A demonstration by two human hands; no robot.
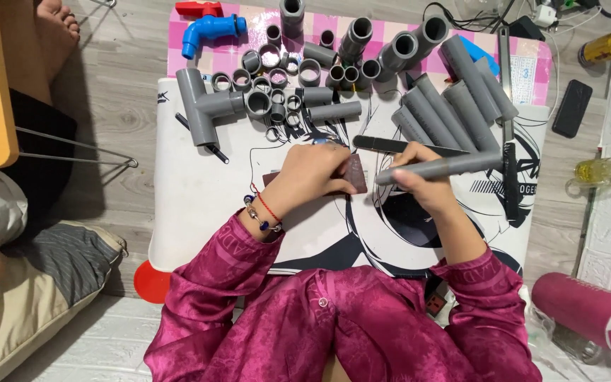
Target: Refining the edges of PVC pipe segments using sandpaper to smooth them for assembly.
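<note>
My left hand (314, 172) presses down on a small dark reddish sheet, maybe sandpaper (356, 173), on the white printed mat (199, 191). My right hand (420, 177) grips a long grey plastic pipe (447, 167) that lies nearly level, its left end close to the sheet. A flat dark blade-like strip (390, 146) rests just beyond both hands. Beaded and red string bracelets circle my left wrist.
Several grey pipe lengths (461, 92), short rings and couplings (277, 92), a grey tee fitting (203, 105) and a blue valve (210, 30) crowd the mat's far side. A phone (572, 107), can, glass mug and pink bottle (588, 311) lie right. Another person's legs are left.
</note>
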